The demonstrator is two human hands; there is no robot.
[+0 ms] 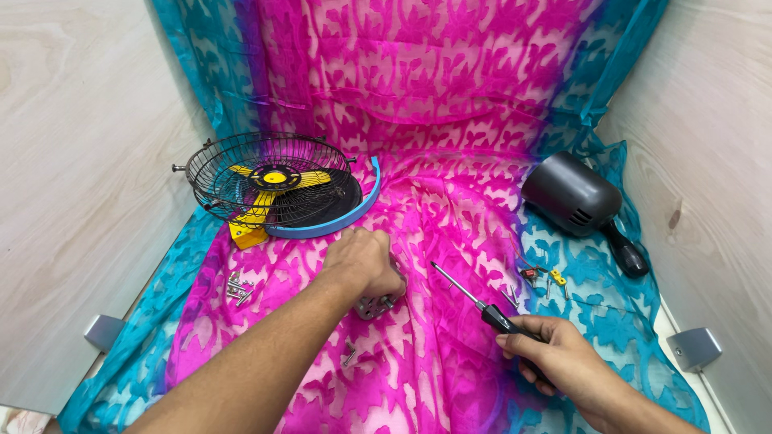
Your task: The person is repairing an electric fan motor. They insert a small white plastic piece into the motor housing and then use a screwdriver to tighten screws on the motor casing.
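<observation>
Both hands grip: left (366,265) a metal bracket (375,305), right (555,354) a screwdriver (474,297), over pink-and-turquoise cloth (450,161) between pale wood walls (72,161).

- The left hand (363,264) lay knuckles-up, fingers curled closed, just left of the screwdriver (476,299), forearm stretched out from lower left.
- The right hand (556,354) was wrapped around the screwdriver's handle, wrist bent inward.

left hand (366,264) closed over small grey metal bracket (371,306) on pink-blue patterned cloth (450,145), right hand (555,354) gripping black-handled screwdriver (474,296), tip pointing toward left hand, wire fan guard (269,178) with yellow blades beyond left hand, loose screws (238,289) left of it, dark grey motor housing (575,197) beyond right hand
</observation>
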